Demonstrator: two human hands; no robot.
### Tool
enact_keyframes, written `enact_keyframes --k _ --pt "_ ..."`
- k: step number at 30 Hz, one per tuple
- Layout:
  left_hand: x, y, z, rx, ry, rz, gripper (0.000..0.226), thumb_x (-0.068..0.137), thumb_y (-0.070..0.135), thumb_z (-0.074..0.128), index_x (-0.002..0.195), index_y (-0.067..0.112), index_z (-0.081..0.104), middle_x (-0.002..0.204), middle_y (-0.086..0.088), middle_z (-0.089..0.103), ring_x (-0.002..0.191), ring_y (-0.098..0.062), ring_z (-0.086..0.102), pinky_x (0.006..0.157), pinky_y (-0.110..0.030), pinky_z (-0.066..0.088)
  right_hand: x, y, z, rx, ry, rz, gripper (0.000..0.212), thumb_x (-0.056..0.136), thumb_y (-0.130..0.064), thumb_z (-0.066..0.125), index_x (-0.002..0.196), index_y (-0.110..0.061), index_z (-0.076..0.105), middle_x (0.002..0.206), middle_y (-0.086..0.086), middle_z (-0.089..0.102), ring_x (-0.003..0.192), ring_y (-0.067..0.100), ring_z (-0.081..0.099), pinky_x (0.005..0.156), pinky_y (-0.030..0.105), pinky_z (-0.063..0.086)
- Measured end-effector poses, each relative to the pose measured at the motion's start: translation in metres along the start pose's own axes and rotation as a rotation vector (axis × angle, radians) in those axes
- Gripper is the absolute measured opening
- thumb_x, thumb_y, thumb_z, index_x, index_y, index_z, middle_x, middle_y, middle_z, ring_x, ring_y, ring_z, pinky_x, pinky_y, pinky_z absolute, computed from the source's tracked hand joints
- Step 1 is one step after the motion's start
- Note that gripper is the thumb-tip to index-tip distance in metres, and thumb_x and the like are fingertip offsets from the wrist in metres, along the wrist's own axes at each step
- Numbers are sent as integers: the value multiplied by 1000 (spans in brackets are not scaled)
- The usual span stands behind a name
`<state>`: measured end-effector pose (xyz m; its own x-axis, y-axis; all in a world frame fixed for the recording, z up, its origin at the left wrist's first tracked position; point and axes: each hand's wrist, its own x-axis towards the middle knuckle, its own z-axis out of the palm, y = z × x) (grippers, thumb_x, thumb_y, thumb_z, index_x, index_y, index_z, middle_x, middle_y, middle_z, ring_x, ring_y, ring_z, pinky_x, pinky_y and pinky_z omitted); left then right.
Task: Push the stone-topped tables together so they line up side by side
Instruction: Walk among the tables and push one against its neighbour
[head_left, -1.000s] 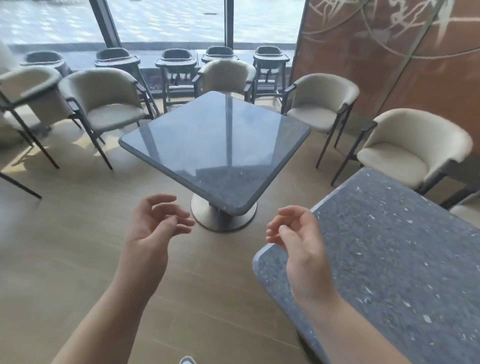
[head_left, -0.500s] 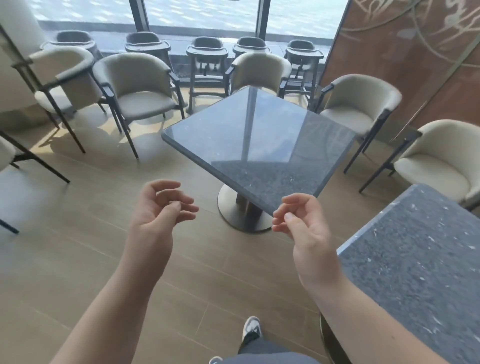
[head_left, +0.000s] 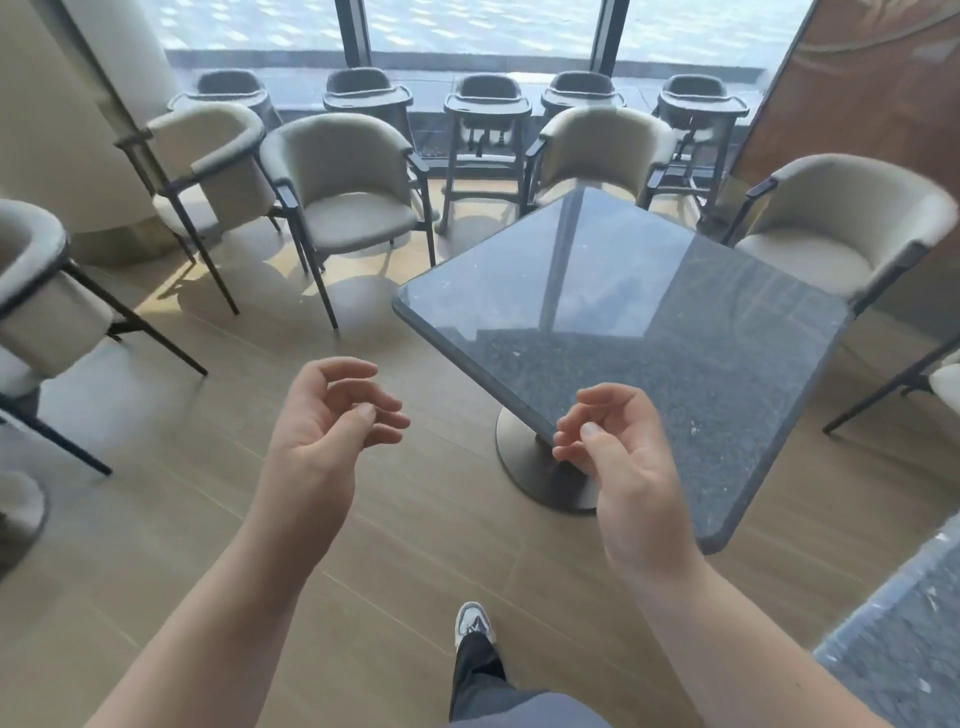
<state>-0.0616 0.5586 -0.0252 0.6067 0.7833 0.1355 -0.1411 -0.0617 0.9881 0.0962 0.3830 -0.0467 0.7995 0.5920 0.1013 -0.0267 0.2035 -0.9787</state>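
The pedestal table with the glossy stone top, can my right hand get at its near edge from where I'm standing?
Probably yes: the right hand hovers empty at the pedestal table near edge, nothing between them.

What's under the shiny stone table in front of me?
Under the stone table a round metal base rests on the floor. The tabletop and right hand hide its column.

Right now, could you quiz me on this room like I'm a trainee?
1. True or false: the right hand grips the pedestal table.
2. How many high chairs line the window? A three, B five, C seven.
3. Fill in: the second table shows at the lower ____ corner.

Key: 1 false, both it and the left hand hold nothing. 2 B. 3 right.
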Motion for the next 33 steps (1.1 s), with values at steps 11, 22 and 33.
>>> enact_keyframes --k 11,22,33 --pt "193 -32 -50 -22 33 -48 27 99 -3 42 112 15 57 86 0 67 84 -25 69 77 -34 59 180 32 98 -15 3 56 24 87 -10 46 109 -8 56 83 -4 64 81 14 61 76 28 54" --pt "382 -75 -208 -48 36 -22 26 92 10 45 114 16 57 87 0 68 85 -26 70 78 -34 60 334 102 300 -55 -18 59 24 87 -9 46 109 -6 54 85 -1 63 81 13 60 76 28 54" --pt "614 -78 -339 -43 -138 -84 28 90 8 45 115 12 57 87 2 68 84 -24 69 79 -34 60 483 127 484 -73 106 44 26 88 -7 45 112 -5 54 89 3 61 85 17 59 79 33 54"
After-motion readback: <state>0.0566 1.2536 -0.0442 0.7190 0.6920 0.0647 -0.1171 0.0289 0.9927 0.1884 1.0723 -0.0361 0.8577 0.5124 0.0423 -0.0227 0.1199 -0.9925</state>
